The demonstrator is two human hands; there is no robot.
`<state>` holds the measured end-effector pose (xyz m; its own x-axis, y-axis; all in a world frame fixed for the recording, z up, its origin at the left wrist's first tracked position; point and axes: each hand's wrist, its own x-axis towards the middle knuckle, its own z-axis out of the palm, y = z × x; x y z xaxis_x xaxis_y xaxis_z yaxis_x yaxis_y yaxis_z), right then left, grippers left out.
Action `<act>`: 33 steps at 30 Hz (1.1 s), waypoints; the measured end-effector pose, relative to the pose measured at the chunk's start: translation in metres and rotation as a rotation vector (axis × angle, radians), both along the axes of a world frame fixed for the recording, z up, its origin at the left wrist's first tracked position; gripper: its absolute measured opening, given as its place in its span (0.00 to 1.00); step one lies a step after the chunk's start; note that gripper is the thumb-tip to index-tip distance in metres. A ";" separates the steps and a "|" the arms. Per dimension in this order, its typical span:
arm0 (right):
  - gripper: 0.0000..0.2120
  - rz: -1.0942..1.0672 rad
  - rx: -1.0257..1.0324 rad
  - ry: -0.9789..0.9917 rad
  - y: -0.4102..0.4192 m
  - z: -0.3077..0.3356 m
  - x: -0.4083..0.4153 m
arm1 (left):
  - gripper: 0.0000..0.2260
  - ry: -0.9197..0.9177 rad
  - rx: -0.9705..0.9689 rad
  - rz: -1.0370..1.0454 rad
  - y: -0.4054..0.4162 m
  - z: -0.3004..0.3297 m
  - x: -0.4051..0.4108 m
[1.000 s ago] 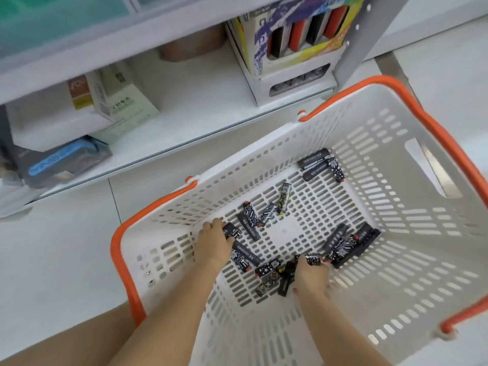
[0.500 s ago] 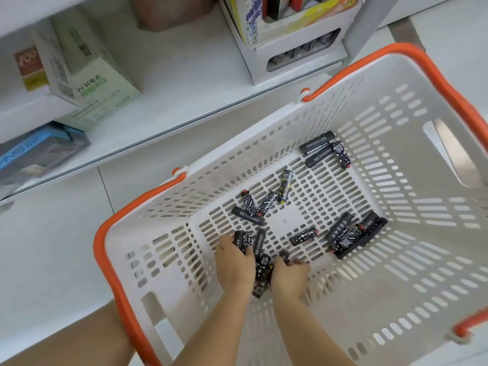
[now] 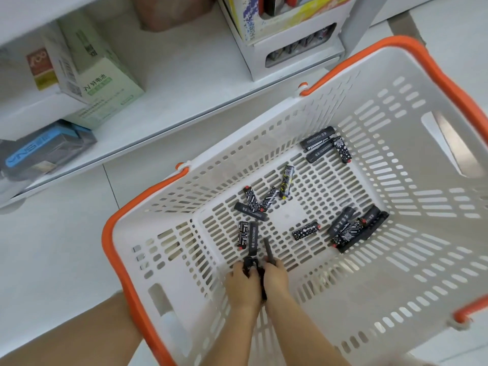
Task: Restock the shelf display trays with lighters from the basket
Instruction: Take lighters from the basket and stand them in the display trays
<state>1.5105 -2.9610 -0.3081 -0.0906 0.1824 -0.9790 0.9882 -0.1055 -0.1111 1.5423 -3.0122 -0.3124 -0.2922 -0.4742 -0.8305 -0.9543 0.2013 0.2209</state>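
A white slotted basket (image 3: 396, 260) with an orange rim sits on the floor below the shelf. Several black patterned lighters (image 3: 306, 231) lie scattered over its bottom. My left hand (image 3: 243, 283) and my right hand (image 3: 277, 278) are side by side near the basket's near wall, both closed on a bunch of black lighters (image 3: 249, 264) held between them. One dark lighter sticks up from my right fingers. The display tray (image 3: 293, 46) with lighters stands on the shelf at the top, a colourful carton in its upper tier.
On the white shelf (image 3: 171, 83) stand a green and white box (image 3: 95, 83), a blue and grey pack (image 3: 45, 151) and a brownish object at the back. A metal shelf post rises at the top right. Pale floor tiles surround the basket.
Both hands drew together and back toward the basket's near wall, gathering lighters into one bunch. Two lighters stayed on the bottom ahead of my left hand. The view tilted down and closer.
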 end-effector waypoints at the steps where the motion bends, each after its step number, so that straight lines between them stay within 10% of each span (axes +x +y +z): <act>1: 0.11 -0.034 -0.016 -0.018 0.001 -0.001 0.000 | 0.04 0.000 0.014 0.063 -0.001 0.002 0.001; 25: 0.13 -0.173 -0.258 0.150 0.008 0.070 -0.002 | 0.05 0.321 0.142 0.048 -0.008 0.076 -0.018; 33: 0.12 0.179 -0.276 0.429 0.003 0.134 -0.025 | 0.08 0.486 0.154 -0.093 -0.021 0.131 -0.034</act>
